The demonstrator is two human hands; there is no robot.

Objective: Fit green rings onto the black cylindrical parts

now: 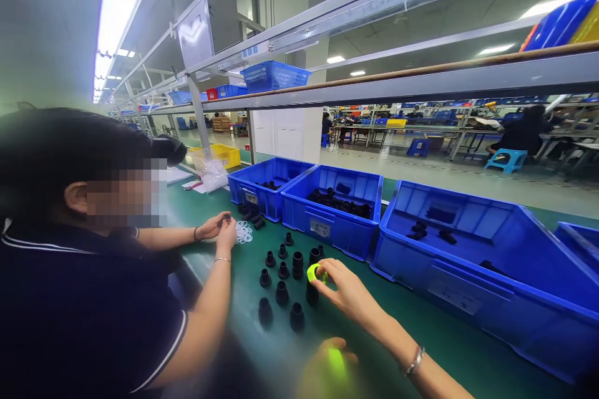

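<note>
My right hand pinched a small neon-yellow ring, fingers closed on it, atop a black cylindrical fitting standing on the green table. My left hand, blurred at the lower edge, seemed wrapped around something neon yellow; I could not tell how tightly. Only that fitting bore a ring; the other matte black fittings left of my hand stood bare. Beyond my fingers sat glossy blue plastic bins. A co-worker's hands worked beside loose white rings.
</note>
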